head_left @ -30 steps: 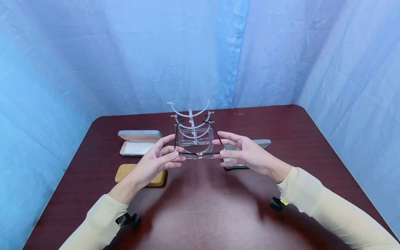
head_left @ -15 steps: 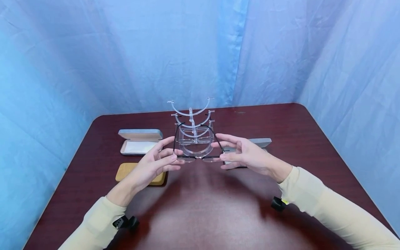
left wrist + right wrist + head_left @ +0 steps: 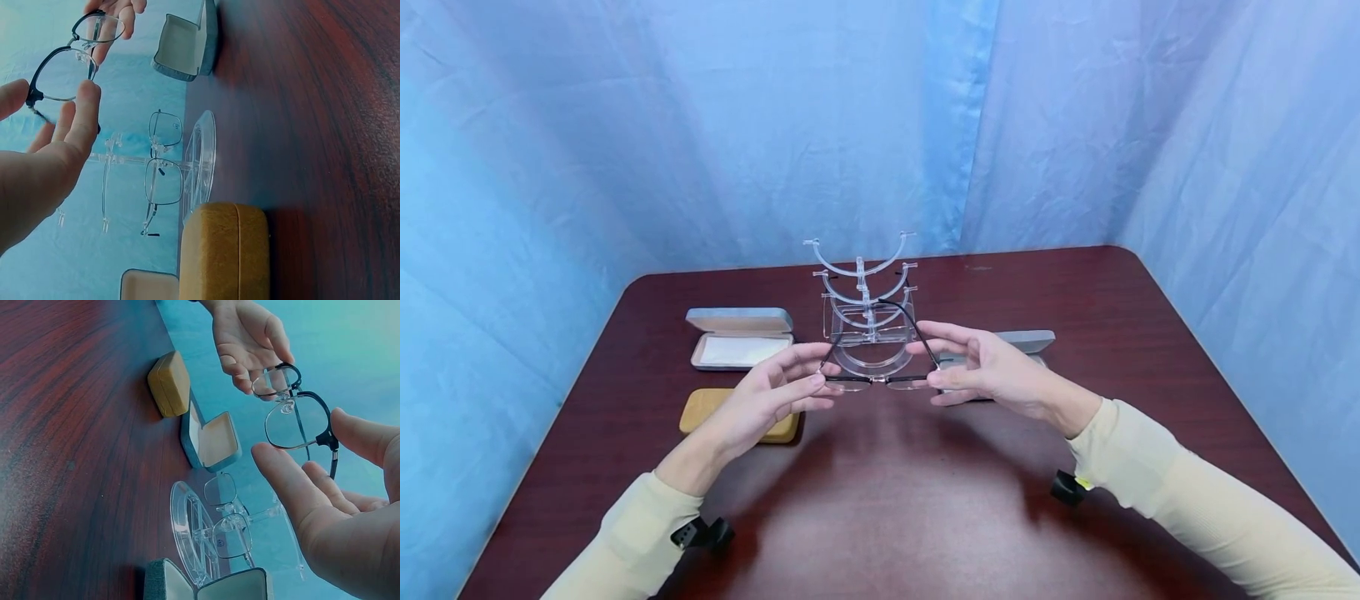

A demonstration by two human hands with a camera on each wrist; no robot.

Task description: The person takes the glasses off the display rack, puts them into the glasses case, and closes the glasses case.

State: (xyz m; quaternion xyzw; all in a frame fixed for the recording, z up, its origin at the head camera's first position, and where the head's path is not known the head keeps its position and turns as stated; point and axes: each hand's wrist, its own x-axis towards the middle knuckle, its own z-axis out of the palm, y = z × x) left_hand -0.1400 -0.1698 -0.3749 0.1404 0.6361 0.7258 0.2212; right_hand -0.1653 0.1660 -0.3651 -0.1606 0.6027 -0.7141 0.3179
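Between my hands is a pair of eyeglasses [image 3: 878, 379] with black upper rims and thin metal lower rims, lenses toward me. My left hand [image 3: 763, 400] pinches its left end piece between thumb and fingers. At the other end piece, my right hand [image 3: 992, 371] pinches with thumb and fingers. The right temple reaches away from me; the left one angles inward past my left fingers. Beyond the glasses stands a clear tiered display stand [image 3: 862, 292]. Both wrist views show a second, thin-rimmed pair of glasses [image 3: 164, 204] on its lowest tier.
An open grey-blue glasses case [image 3: 737, 321] with a white cloth lies left of the stand. Nearer me is a closed mustard-yellow case [image 3: 703, 408], partly behind my left hand. Another open case [image 3: 1033, 340] sits behind my right hand. Blue curtains [image 3: 820, 125] surround the dark wooden table [image 3: 895, 500].
The glasses have come slightly toward me, away from the stand. My left index finger has moved down, and the left temple has swung inward. My right hand is nearly unmoved.
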